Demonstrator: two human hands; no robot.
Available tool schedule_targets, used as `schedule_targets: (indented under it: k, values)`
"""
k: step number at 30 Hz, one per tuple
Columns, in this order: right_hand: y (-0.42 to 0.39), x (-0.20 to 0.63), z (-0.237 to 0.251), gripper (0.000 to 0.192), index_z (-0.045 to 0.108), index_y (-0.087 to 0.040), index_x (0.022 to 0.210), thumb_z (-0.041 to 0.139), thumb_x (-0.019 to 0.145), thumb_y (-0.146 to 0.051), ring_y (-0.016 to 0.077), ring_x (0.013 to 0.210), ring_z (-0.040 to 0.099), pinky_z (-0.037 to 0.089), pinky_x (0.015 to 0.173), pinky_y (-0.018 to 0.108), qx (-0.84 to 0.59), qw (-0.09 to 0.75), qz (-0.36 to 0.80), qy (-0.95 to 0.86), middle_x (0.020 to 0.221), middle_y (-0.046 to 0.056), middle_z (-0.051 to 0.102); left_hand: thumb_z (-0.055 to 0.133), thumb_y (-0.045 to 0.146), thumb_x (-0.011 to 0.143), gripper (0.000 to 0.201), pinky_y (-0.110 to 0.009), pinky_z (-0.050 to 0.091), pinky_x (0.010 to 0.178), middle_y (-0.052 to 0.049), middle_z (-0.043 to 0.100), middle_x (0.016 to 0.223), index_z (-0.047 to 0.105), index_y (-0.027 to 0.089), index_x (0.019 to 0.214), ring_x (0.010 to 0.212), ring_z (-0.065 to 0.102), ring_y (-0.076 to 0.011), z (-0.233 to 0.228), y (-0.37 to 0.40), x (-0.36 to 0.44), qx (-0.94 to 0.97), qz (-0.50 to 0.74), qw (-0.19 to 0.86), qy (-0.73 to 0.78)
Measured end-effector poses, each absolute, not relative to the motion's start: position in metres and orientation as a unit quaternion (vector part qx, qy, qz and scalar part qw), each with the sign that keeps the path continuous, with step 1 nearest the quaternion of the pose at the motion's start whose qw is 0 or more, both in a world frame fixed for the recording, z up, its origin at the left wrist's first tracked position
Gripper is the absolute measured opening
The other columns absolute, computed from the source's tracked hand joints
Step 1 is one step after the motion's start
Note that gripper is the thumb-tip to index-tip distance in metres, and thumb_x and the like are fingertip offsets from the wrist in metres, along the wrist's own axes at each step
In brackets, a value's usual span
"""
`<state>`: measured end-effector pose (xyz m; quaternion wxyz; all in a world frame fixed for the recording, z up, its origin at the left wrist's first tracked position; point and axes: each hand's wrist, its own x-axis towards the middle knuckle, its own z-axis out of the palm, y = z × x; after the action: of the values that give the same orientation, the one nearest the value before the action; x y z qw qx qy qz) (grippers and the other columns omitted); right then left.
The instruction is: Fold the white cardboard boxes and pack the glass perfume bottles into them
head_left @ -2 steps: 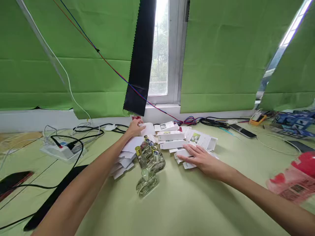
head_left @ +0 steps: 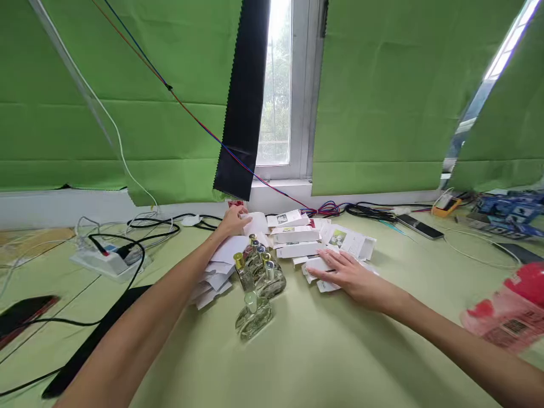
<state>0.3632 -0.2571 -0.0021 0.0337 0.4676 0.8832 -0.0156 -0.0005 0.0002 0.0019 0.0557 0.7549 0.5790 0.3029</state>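
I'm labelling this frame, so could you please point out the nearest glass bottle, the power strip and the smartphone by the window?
nearest glass bottle (head_left: pixel 253 314), head view, its clear body
power strip (head_left: pixel 104 262), head view, its top
smartphone (head_left: pixel 419 226), head view, its screen

A white box (head_left: pixel 254 222) at the far end of the pile is gripped by the left hand (head_left: pixel 232 221). The right hand (head_left: pixel 351 274) is laid flat on flattened white cartons (head_left: pixel 323 272), beside clustered glass bottles (head_left: pixel 259 272).

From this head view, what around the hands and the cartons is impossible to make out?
- Head view: print on the small white cartons is too small to read.
- Whether the left hand grips a carton: its fingers are hidden behind the hand.
- Cartons under the flat right hand are covered by it.
- Red-and-clear plastic bag: blurred, cut off by the right edge.
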Motion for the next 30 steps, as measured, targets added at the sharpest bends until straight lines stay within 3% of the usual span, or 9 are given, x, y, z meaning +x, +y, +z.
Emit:
schedule_targets:
  k: [8, 13, 17, 19, 22, 25, 27, 30]
  values:
    - [-0.259, 0.374, -0.005, 0.105, 0.034, -0.045, 0.162, 0.041, 0.078, 0.016, 0.0371, 0.163, 0.014, 0.021, 0.128, 0.065, 0.458, 0.017, -0.028, 0.888, 0.177, 0.007, 0.011, 0.068, 0.049, 0.074, 0.034, -0.034, 0.060, 0.084, -0.008, 0.077, 0.099, 0.071, 0.019, 0.088, 0.088, 0.074, -0.0241, 0.003, -0.008, 0.003, 0.785, 0.245, 0.111, 0.558]
    - [-0.262, 0.382, -0.011, 0.100, 0.031, -0.048, 0.162, 0.052, 0.083, 0.008, 0.0363, 0.164, 0.008, 0.015, 0.130, 0.064, 0.469, -0.002, -0.051, 0.882, 0.178, 0.002, 0.007, 0.064, 0.060, 0.080, 0.043, -0.033, 0.058, 0.096, -0.009, 0.080, 0.108, 0.071, 0.021, 0.095, 0.104, 0.075, -0.0260, 0.013, -0.020, 0.007, 0.804, 0.180, 0.137, 0.550]
    - [-0.265, 0.384, -0.008, 0.085, 0.031, -0.044, 0.164, 0.075, 0.092, -0.034, 0.0409, 0.163, 0.005, 0.014, 0.128, 0.067, 0.471, -0.023, -0.087, 0.878, 0.178, 0.006, 0.005, 0.054, 0.070, 0.083, 0.058, -0.038, 0.053, 0.105, -0.012, 0.078, 0.119, 0.073, 0.019, 0.104, 0.115, 0.071, -0.0297, 0.040, -0.038, -0.003, 0.809, 0.116, 0.138, 0.560]
    - [-0.266, 0.382, -0.006, 0.086, 0.033, -0.040, 0.164, 0.074, 0.090, -0.056, 0.0409, 0.163, 0.006, 0.016, 0.128, 0.067, 0.472, -0.046, -0.086, 0.876, 0.178, 0.009, 0.007, 0.056, 0.074, 0.079, 0.063, -0.038, 0.053, 0.105, -0.010, 0.077, 0.126, 0.074, 0.021, 0.109, 0.116, 0.070, -0.0299, 0.058, -0.052, -0.016, 0.814, 0.066, 0.151, 0.558]
    - [-0.262, 0.377, -0.005, 0.076, 0.037, -0.035, 0.163, 0.060, 0.097, -0.064, 0.0367, 0.164, 0.010, 0.018, 0.129, 0.064, 0.487, -0.091, -0.054, 0.867, 0.177, 0.013, 0.014, 0.063, 0.077, 0.073, 0.075, -0.040, 0.049, 0.111, -0.010, 0.068, 0.143, 0.073, 0.024, 0.125, 0.128, 0.065, -0.0323, 0.087, -0.083, -0.039, 0.811, 0.005, 0.166, 0.561]
    - [-0.255, 0.368, -0.006, 0.070, 0.037, -0.031, 0.164, 0.047, 0.103, -0.063, 0.0376, 0.163, 0.011, 0.018, 0.128, 0.065, 0.537, -0.111, -0.031, 0.836, 0.176, 0.016, 0.014, 0.067, 0.082, 0.067, 0.106, -0.045, 0.049, 0.111, -0.013, 0.052, 0.160, 0.048, 0.028, 0.157, 0.138, 0.058, -0.0379, 0.108, -0.119, -0.058, 0.776, -0.080, 0.163, 0.604]
    - [-0.252, 0.361, -0.006, 0.078, 0.031, -0.027, 0.166, 0.049, 0.101, -0.066, 0.0405, 0.163, 0.009, 0.017, 0.128, 0.065, 0.582, -0.096, -0.036, 0.806, 0.175, 0.021, 0.012, 0.078, 0.080, 0.057, 0.125, -0.046, 0.050, 0.109, -0.015, 0.049, 0.161, 0.037, 0.030, 0.163, 0.140, 0.056, -0.0410, 0.110, -0.141, -0.065, 0.761, -0.112, 0.159, 0.619]
    - [-0.254, 0.351, -0.005, 0.099, 0.024, -0.024, 0.168, 0.061, 0.091, -0.074, 0.0426, 0.162, 0.004, 0.017, 0.128, 0.063, 0.602, -0.067, -0.057, 0.794, 0.175, 0.024, 0.008, 0.083, 0.076, 0.055, 0.131, -0.044, 0.047, 0.113, -0.016, 0.047, 0.163, 0.032, 0.028, 0.165, 0.141, 0.055, -0.0416, 0.092, -0.164, -0.067, 0.779, -0.110, 0.141, 0.601]
